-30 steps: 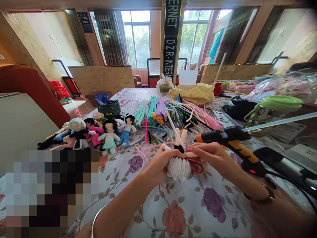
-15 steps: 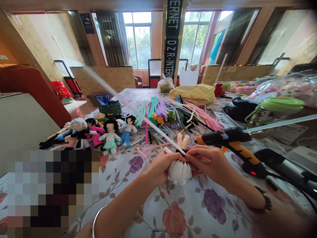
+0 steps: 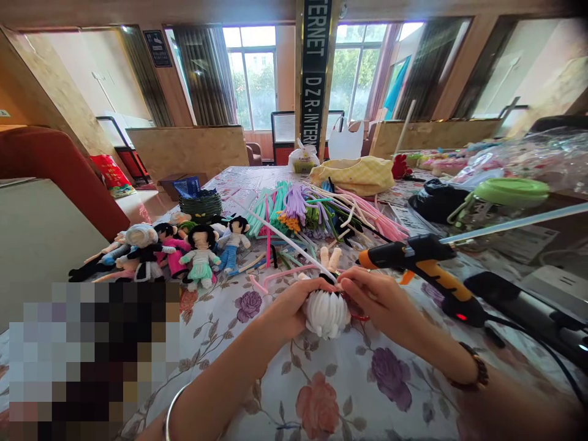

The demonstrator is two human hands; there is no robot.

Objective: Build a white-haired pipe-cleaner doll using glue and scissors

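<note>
From my end of the feed: left hand [image 3: 294,303] closed round the white-haired doll [image 3: 327,315], thumb laid along its dark middle; doll sits between both hands, just above the counter [image 3: 248,380] or on it, can't tell which. White hair faces me, the two pale limbs stick up away from me, beyond the thumb. Right hand [image 3: 370,297] has its fingertips drawn together at the doll's far right side, where the white strip [image 3: 289,239] ends; I can't tell whether they pinch the strip or the doll, contact hidden. Strip slants from there up and away, out past the left hand's far side. Red loop [image 3: 361,318] peeks out under the right hand, mostly covered. Glue gun [image 3: 425,248] lies beyond and to the right of the right hand, nozzle pointing left, red light on at the handle base, clear glue stick [image 3: 523,223] out the back. Pink stem [image 3: 287,274] just beyond the left hand, bent. Further out from both hands: bundle of coloured stems [image 3: 294,205], yellow checked pouch [image 3: 353,174] behind it. Well left of the left hand, group of dolls [image 3: 201,251], green stack [image 3: 202,205] behind them. Green-lidded jar [image 3: 509,193] far right, past the gun.
</note>
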